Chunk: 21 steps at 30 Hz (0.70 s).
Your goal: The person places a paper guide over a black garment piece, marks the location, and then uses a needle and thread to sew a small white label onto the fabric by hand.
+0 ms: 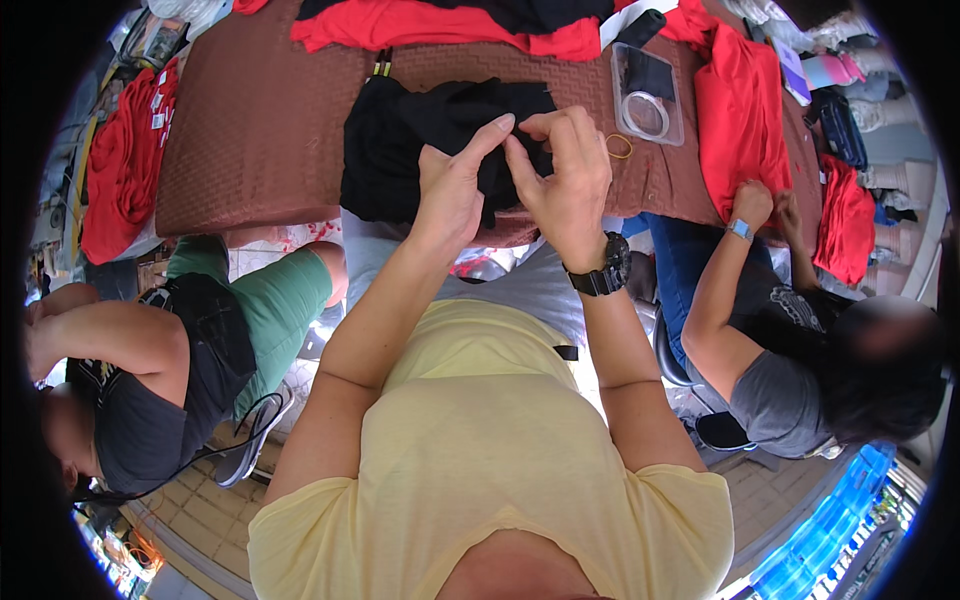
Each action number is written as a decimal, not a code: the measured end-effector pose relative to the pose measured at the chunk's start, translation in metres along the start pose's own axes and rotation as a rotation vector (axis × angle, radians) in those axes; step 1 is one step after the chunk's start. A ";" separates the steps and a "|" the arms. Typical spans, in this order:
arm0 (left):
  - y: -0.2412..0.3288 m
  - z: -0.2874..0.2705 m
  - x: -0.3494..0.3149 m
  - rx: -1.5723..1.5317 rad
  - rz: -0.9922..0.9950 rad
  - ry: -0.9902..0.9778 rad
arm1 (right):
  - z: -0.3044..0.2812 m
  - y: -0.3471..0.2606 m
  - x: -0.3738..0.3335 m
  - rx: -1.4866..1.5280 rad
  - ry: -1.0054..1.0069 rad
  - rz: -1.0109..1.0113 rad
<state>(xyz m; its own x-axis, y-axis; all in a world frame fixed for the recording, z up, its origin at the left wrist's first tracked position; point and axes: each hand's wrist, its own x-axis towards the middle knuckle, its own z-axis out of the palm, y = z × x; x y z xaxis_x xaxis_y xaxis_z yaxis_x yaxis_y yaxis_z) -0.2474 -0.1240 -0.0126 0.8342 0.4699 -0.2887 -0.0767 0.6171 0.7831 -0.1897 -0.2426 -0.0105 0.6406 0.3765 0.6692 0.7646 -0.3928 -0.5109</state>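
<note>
Black cloth (395, 150) lies bunched on the brown table in front of me. Above it my left hand (452, 190) is closed, its fingers curled and its thumb stretched toward the right hand. My right hand (568, 180) has bent fingers with the thumb brought toward them. The fingertips of both hands come close together over the cloth's right part. Whatever they hold, if anything, is too small to make out. A black watch (605, 268) is on my right wrist.
A clear plastic box (677, 115) with a white ring-shaped roll stands beyond my right hand, near a yellow rubber band (620, 147). Red cloth (740, 120) lies farther right, under a co-worker's hands (755, 205). Another person sits at left. More red cloth (125, 180) hangs at far left.
</note>
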 end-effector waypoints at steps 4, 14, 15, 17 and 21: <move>0.002 0.005 -0.004 -0.109 -0.015 0.020 | -0.004 -0.004 0.003 0.028 -0.059 0.020; -0.003 -0.005 0.001 -0.089 -0.029 0.022 | 0.008 0.001 0.005 0.196 -0.081 0.158; -0.003 -0.007 0.002 -0.091 -0.032 0.026 | 0.006 0.003 0.009 0.319 -0.151 0.217; -0.002 -0.009 0.003 -0.086 -0.012 0.020 | 0.000 0.010 0.016 0.564 -0.293 0.335; -0.011 -0.015 0.009 -0.014 0.074 -0.011 | 0.008 0.034 0.024 0.772 -0.403 0.499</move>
<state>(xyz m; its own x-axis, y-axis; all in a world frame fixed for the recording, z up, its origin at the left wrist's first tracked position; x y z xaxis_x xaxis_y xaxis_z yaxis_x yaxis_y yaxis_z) -0.2470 -0.1168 -0.0317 0.8322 0.5072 -0.2241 -0.1456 0.5898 0.7943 -0.1483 -0.2401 -0.0164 0.7672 0.6295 0.1229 0.1464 0.0146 -0.9891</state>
